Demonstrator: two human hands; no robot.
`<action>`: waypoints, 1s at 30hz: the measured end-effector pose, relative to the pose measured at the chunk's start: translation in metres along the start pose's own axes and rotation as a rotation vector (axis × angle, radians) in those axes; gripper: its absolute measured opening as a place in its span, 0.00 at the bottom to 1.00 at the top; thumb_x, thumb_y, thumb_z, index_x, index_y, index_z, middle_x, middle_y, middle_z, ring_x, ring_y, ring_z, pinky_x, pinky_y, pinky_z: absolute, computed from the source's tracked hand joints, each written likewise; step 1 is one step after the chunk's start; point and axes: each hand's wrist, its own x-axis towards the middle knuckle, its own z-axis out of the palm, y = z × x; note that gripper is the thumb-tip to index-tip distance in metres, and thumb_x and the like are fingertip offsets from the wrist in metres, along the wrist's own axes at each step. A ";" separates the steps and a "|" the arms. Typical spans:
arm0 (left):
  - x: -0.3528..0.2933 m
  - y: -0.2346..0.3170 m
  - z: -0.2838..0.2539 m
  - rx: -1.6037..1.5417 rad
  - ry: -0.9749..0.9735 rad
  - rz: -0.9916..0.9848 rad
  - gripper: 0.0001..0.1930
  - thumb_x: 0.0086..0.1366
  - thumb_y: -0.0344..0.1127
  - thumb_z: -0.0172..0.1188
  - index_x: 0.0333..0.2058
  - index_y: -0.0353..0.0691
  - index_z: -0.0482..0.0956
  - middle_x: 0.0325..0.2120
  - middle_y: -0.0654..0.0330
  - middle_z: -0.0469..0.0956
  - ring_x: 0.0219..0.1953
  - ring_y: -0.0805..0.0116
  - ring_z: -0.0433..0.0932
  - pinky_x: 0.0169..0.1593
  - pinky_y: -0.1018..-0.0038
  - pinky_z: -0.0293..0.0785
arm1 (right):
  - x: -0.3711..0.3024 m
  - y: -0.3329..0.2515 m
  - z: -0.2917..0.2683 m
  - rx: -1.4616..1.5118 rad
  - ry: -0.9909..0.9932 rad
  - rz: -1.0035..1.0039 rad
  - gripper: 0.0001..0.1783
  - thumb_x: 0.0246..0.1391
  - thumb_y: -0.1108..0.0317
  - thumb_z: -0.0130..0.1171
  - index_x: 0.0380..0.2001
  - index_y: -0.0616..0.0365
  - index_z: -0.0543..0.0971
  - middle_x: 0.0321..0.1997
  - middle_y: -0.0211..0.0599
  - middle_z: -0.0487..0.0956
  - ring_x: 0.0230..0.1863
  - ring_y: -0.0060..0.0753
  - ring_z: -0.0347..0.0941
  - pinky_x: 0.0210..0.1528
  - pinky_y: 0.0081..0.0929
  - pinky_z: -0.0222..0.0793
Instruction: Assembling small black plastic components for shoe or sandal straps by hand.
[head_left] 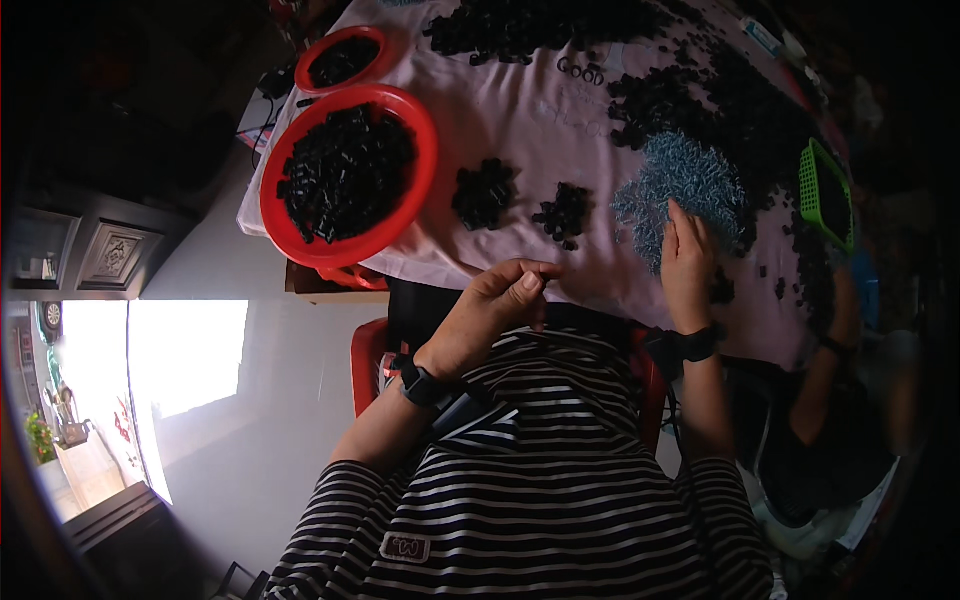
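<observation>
My left hand (505, 293) is held just in front of the table's near edge, thumb and fingers pinched together. Whatever is between those fingertips is too small and dark to make out. My right hand (688, 258) reaches onto a heap of thin bluish-silver pieces that look like screws (690, 175). Its fingers point down into the near side of the heap and are drawn together; their tips are partly hidden. Between the hands lie two small piles of black plastic parts, one smaller (563, 214) and one larger (484, 194).
A big red basin (430, 165) of black parts stands at the left, a smaller red bowl (378, 45) behind it. More black parts (540, 28) spread across the pink cloth (530, 110). A green basket (808, 190) is at right, near another person's arm (845, 310).
</observation>
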 end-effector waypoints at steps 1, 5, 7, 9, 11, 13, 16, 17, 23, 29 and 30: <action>0.000 -0.002 0.000 -0.028 0.006 0.002 0.23 0.76 0.50 0.53 0.55 0.34 0.77 0.29 0.67 0.74 0.33 0.76 0.75 0.43 0.76 0.76 | 0.000 0.001 0.001 0.067 0.037 0.040 0.17 0.62 0.76 0.57 0.54 0.63 0.79 0.43 0.45 0.81 0.45 0.48 0.77 0.51 0.41 0.70; 0.000 -0.004 -0.003 -0.041 -0.009 0.024 0.26 0.77 0.54 0.50 0.51 0.31 0.77 0.30 0.65 0.73 0.32 0.75 0.74 0.40 0.76 0.75 | -0.001 0.002 0.000 0.071 0.029 0.056 0.14 0.60 0.74 0.61 0.49 0.60 0.81 0.42 0.40 0.82 0.44 0.45 0.78 0.49 0.40 0.71; -0.002 -0.005 -0.005 -0.037 -0.008 0.024 0.26 0.77 0.54 0.50 0.51 0.31 0.77 0.31 0.64 0.73 0.32 0.74 0.74 0.39 0.76 0.75 | 0.001 -0.007 0.002 0.010 0.035 -0.043 0.10 0.57 0.72 0.65 0.43 0.55 0.81 0.38 0.33 0.81 0.41 0.42 0.78 0.46 0.39 0.70; -0.003 -0.005 -0.008 -0.032 -0.008 0.025 0.26 0.77 0.54 0.49 0.50 0.31 0.77 0.31 0.64 0.73 0.31 0.74 0.73 0.39 0.75 0.75 | 0.006 -0.019 0.002 -0.006 0.026 -0.083 0.08 0.56 0.71 0.66 0.40 0.53 0.81 0.37 0.31 0.80 0.40 0.41 0.77 0.45 0.39 0.69; -0.003 -0.004 -0.012 -0.128 -0.049 -0.035 0.23 0.77 0.52 0.52 0.49 0.33 0.77 0.34 0.62 0.75 0.34 0.72 0.77 0.40 0.74 0.78 | 0.009 -0.022 0.005 0.039 -0.014 -0.098 0.06 0.54 0.70 0.67 0.36 0.50 0.81 0.34 0.29 0.77 0.40 0.40 0.76 0.47 0.39 0.65; -0.002 -0.001 -0.007 -0.131 -0.038 -0.093 0.22 0.76 0.51 0.54 0.49 0.33 0.77 0.36 0.61 0.76 0.36 0.70 0.79 0.40 0.73 0.80 | 0.010 -0.021 0.011 0.036 -0.029 -0.120 0.07 0.54 0.70 0.67 0.36 0.49 0.81 0.35 0.28 0.77 0.41 0.38 0.75 0.50 0.39 0.63; 0.003 -0.004 -0.012 -0.168 -0.021 -0.170 0.15 0.73 0.43 0.59 0.47 0.35 0.76 0.41 0.59 0.78 0.42 0.66 0.83 0.41 0.70 0.84 | 0.015 -0.025 0.014 -0.021 -0.078 -0.179 0.07 0.54 0.70 0.67 0.36 0.50 0.81 0.37 0.27 0.76 0.44 0.36 0.74 0.54 0.40 0.60; 0.005 -0.004 -0.014 -0.270 0.015 -0.182 0.13 0.73 0.41 0.59 0.46 0.36 0.76 0.41 0.58 0.78 0.42 0.66 0.83 0.40 0.70 0.84 | 0.017 -0.027 0.013 -0.084 -0.109 -0.210 0.07 0.54 0.69 0.68 0.35 0.50 0.80 0.38 0.27 0.76 0.46 0.35 0.74 0.55 0.40 0.58; 0.022 0.016 -0.020 0.012 0.282 -0.068 0.08 0.70 0.36 0.61 0.41 0.39 0.78 0.34 0.61 0.76 0.36 0.68 0.80 0.35 0.71 0.79 | 0.023 -0.027 0.011 -0.142 -0.190 -0.235 0.07 0.55 0.69 0.67 0.36 0.51 0.79 0.38 0.30 0.75 0.47 0.36 0.73 0.56 0.41 0.57; 0.058 0.018 -0.023 1.453 0.714 0.498 0.12 0.61 0.34 0.62 0.44 0.45 0.81 0.36 0.53 0.78 0.41 0.48 0.80 0.41 0.56 0.79 | 0.021 -0.027 0.011 -0.176 -0.169 -0.247 0.06 0.57 0.69 0.64 0.37 0.51 0.77 0.39 0.30 0.76 0.47 0.35 0.73 0.56 0.41 0.57; 0.061 0.018 -0.024 1.454 0.719 0.498 0.12 0.61 0.34 0.62 0.44 0.45 0.81 0.36 0.53 0.78 0.41 0.48 0.80 0.41 0.56 0.79 | 0.020 -0.028 0.010 -0.177 -0.119 -0.243 0.06 0.58 0.69 0.64 0.37 0.51 0.77 0.39 0.30 0.76 0.47 0.35 0.74 0.56 0.41 0.57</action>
